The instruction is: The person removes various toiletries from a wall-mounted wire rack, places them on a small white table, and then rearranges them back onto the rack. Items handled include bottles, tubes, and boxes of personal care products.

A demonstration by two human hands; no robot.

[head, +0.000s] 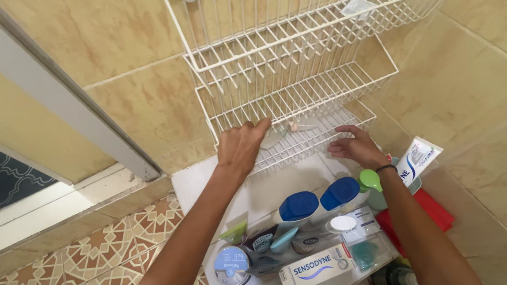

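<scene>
Both hands reach up to the lowest tier of a white wire rack (295,61) fixed to the tan tiled wall (127,42). The left hand (240,149) rests on the front rail of that tier, fingers curled over the wire. The right hand (356,147), with a dark band at the wrist, touches the tier's right end, fingers loosely bent and closed on nothing. A small clear object (284,131) lies on the tier between the hands. Below, a white counter (207,179) carries two blue-capped bottles (317,200), a toothpaste box (316,269), a round tub (231,266) and a toothpaste tube (416,161).
</scene>
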